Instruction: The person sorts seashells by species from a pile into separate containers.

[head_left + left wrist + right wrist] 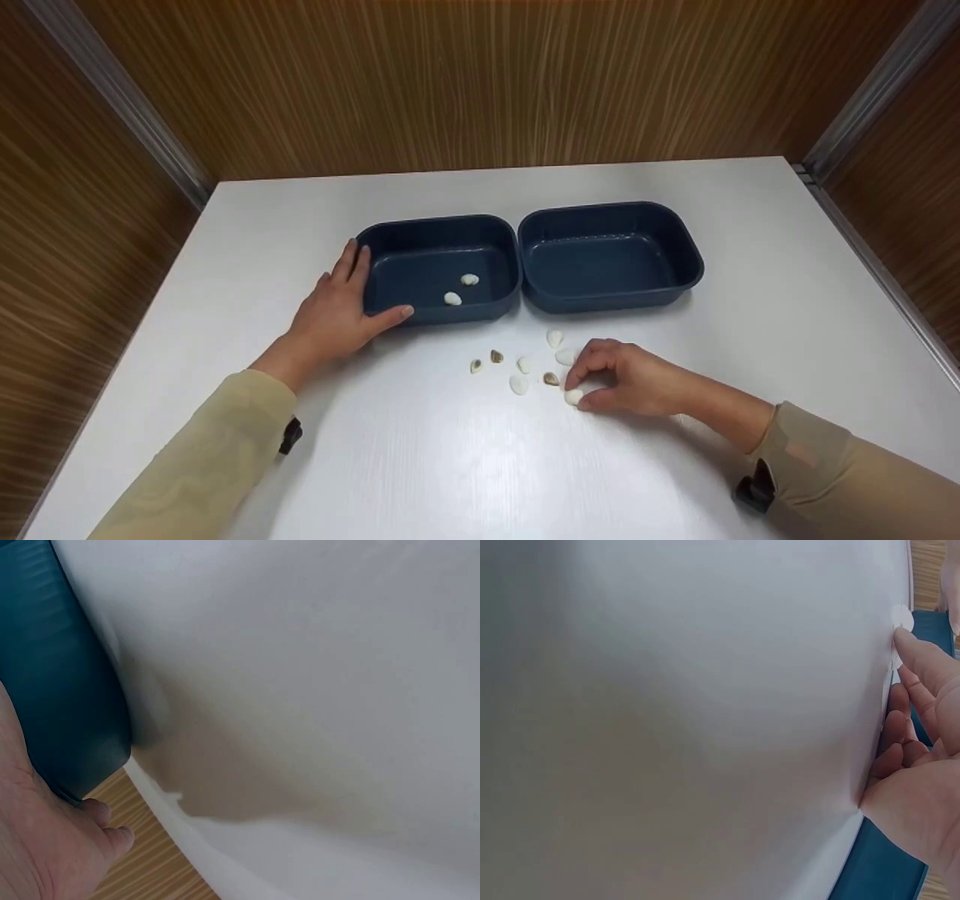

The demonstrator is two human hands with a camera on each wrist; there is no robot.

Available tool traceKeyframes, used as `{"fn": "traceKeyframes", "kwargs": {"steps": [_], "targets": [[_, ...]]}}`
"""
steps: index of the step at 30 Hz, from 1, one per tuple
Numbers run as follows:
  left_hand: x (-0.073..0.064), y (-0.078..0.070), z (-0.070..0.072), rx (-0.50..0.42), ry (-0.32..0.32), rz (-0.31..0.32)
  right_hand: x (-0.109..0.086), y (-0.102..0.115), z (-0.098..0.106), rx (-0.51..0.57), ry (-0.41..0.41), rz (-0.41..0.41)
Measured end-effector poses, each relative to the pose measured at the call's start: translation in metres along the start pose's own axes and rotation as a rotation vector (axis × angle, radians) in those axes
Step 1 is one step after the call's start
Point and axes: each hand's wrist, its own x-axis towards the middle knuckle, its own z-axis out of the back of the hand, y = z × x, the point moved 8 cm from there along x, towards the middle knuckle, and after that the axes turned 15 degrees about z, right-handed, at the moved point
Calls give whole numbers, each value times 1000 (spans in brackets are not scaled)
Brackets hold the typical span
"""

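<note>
My right hand pinches a small white shell between thumb and fingertips, down at the table. Close by lie several loose shells, among them a brown shell and a flat white shell. My left hand rests on the near left corner of the left dark blue tray. Its fingers lie along the left side and its thumb reaches over the front rim. Inside that tray are two white shells. The left wrist view shows the hand against the tray's outer wall.
A second dark blue tray stands right beside the left one, with nothing seen in it. Both are on a white table. Wood-grain panels rise behind the table and at its sides.
</note>
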Motion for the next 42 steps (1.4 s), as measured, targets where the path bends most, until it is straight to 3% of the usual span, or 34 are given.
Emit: {"fn": "traceKeyframes", "kwargs": {"steps": [15, 22, 29, 37, 42], "targets": [[-1, -1, 0, 2, 18, 0, -4, -6, 1, 118, 1, -30], [0, -1, 2, 8, 12, -4, -6, -12, 7, 189, -37, -118], [-1, -1, 1, 11, 9, 1, -3, -4, 17, 129, -46, -129], [-2, -2, 3, 18, 1, -8, 10, 16, 37, 24, -38, -52], [-2, -2, 2, 14, 10, -6, 24, 32, 54, -34, -79, 3]]}}
